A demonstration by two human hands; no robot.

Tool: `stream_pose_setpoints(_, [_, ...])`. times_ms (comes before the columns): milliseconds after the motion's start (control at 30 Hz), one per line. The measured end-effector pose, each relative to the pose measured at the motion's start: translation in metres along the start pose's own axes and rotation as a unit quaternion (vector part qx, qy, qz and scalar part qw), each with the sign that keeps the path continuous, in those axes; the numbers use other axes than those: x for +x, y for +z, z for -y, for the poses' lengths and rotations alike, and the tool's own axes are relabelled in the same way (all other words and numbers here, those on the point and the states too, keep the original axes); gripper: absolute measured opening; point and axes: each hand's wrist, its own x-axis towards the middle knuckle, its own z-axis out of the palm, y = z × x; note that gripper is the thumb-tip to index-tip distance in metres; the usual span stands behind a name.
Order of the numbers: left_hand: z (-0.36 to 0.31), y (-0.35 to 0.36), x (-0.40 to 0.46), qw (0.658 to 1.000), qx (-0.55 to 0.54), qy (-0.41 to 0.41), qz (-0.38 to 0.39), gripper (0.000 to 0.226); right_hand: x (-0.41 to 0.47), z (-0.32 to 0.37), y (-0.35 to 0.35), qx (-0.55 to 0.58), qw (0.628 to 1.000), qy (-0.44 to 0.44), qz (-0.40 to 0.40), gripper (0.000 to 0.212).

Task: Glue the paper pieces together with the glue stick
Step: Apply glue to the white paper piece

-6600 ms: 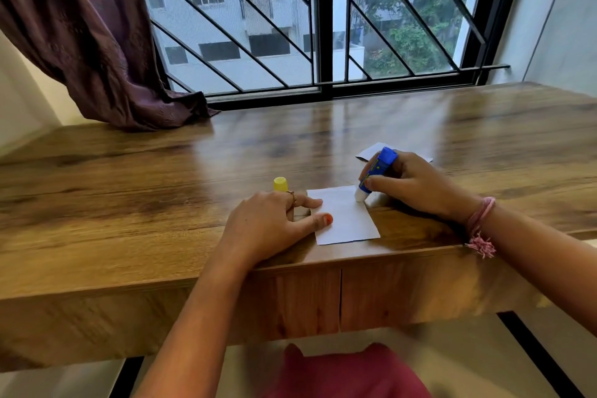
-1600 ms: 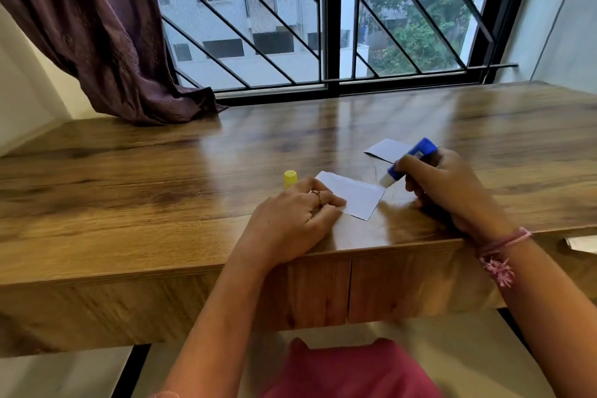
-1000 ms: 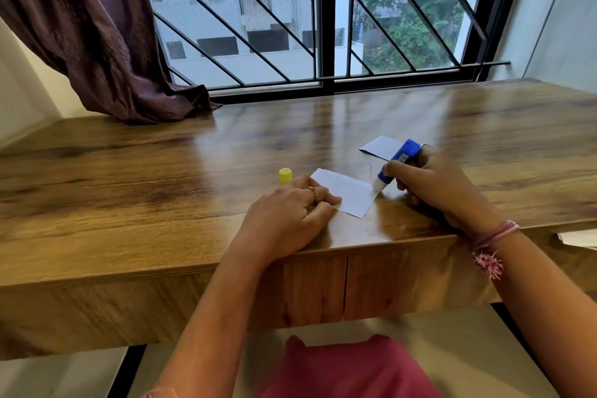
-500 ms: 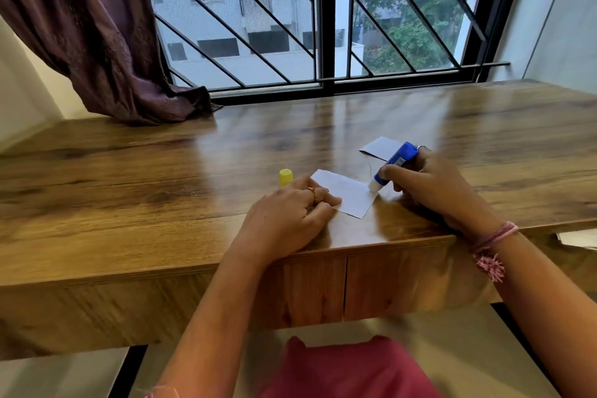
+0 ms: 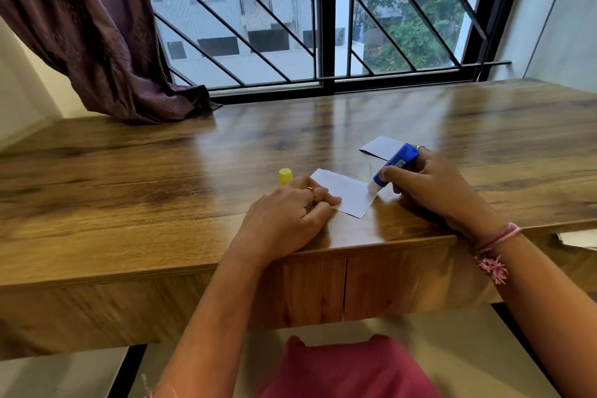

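Observation:
A white paper piece (image 5: 347, 192) lies flat near the front edge of the wooden desk (image 5: 161, 178). My left hand (image 5: 287, 216) presses its fingertips on the paper's left part. My right hand (image 5: 429, 184) grips a blue glue stick (image 5: 394, 165), tilted, with its white tip touching the paper's right edge. A second white paper piece (image 5: 381, 147) lies just behind the glue stick, partly hidden by it. The yellow cap (image 5: 285, 176) stands upright left of the paper, behind my left hand.
A purple curtain (image 5: 97, 42) drapes onto the desk's back left corner. A barred window (image 5: 323, 19) runs along the back. More white paper (image 5: 578, 239) pokes in at the right edge, below desk level.
The glue stick's tip has slid a little along the paper's right edge over the last second. My left hand has stayed pressed on the paper.

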Motion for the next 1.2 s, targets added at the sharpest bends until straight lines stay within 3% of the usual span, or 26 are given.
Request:
stream_pose_setpoints(600, [-0.001,-0.002,-0.001,1.0,-0.009,0.001,0.01,0.049,0.0,-0.003,0.0,-0.075,0.996,-0.04,0.011,0.023])
stream_pose_setpoints(733, [-0.001,-0.002,-0.002,1.0,-0.011,-0.002,0.011,0.047,-0.005,0.0,-0.001,-0.084,0.991,-0.092,0.058,0.013])
stream_pose_setpoints(867, [-0.001,-0.003,-0.002,1.0,-0.014,0.0,0.012,0.047,-0.003,0.0,0.001,-0.089,0.993,-0.078,0.025,0.019])
stream_pose_setpoints(1200, [-0.001,-0.002,-0.001,1.0,-0.012,-0.001,0.009,0.047,-0.01,0.005,0.0,-0.098,0.98,-0.156,0.07,0.007])
